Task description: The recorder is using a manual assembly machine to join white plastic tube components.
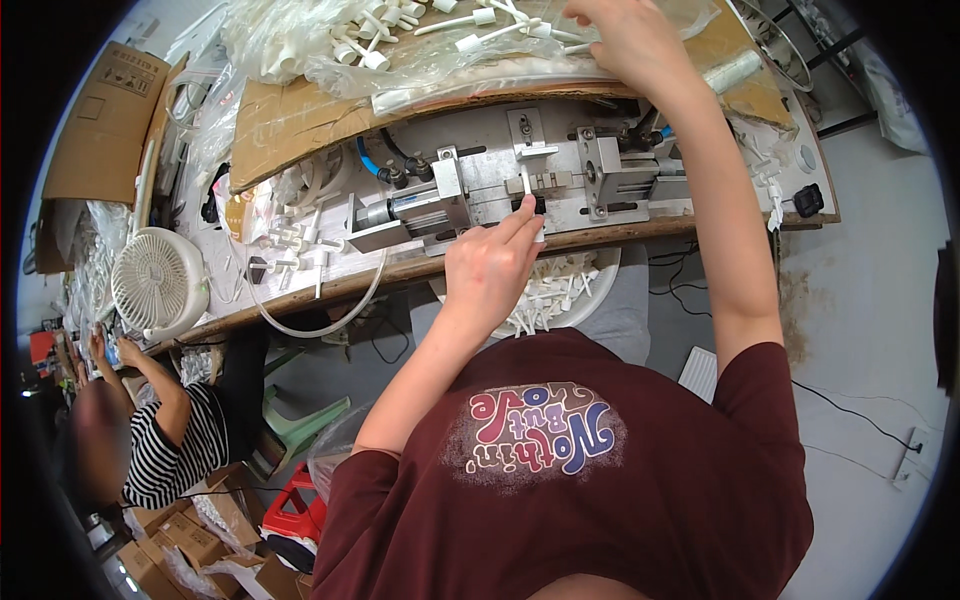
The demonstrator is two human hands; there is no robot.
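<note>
My left hand (492, 265) is at the front of a metal clamping fixture (545, 183) on the bench. Its fingers close on a white plastic stemmed piece (527, 183), whose stem points into the fixture's middle; the fingers hide its near end. My right hand (635, 45) stretches over the fixture to the back of the bench. Its fingers are apart, just beside a pile of white stemmed plastic pieces (480, 20) lying on clear plastic film and cardboard (290, 112). Part of that hand's fingers meets the upper edge of the picture.
Air cylinders (405, 208) flank the fixture, with hoses nearby. A tub (606, 272) of white pieces sits at my lap, below the bench edge. Left stand a white fan (160, 283) and loose clear parts (290, 250). A co-worker in a striped shirt (165, 450) sits far left.
</note>
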